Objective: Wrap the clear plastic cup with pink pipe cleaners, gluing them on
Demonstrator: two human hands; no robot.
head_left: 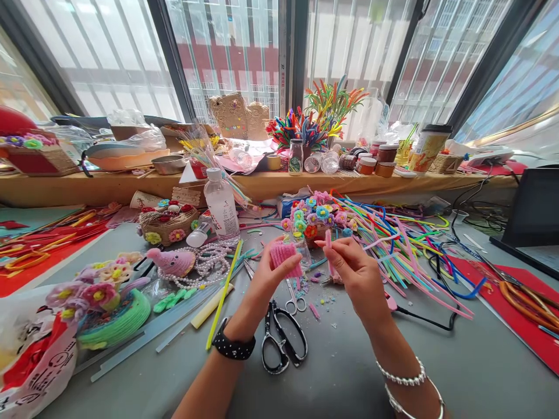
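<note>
My left hand [269, 278] is closed around a small pink fuzzy coil [283, 255] made of pipe cleaner, held above the grey table [340, 372]. My right hand [356, 272] pinches the upright pink pipe cleaner end [328, 240] between thumb and fingers, just right of the coil. Black-handled scissors [282, 340] lie on the table below my hands, with small silver scissors [294, 297] just above them. Pink scraps [315, 311] are scattered between them.
A spread of coloured pipe cleaners [393, 244] lies to the right. A flower basket [168, 224], clear bottle [221, 205], pearl string [205, 265] and pink crochet bird [168, 262] sit left. Glue sticks [174, 317], a green woven piece [116, 323] and a cluttered wooden shelf [271, 183] surround them.
</note>
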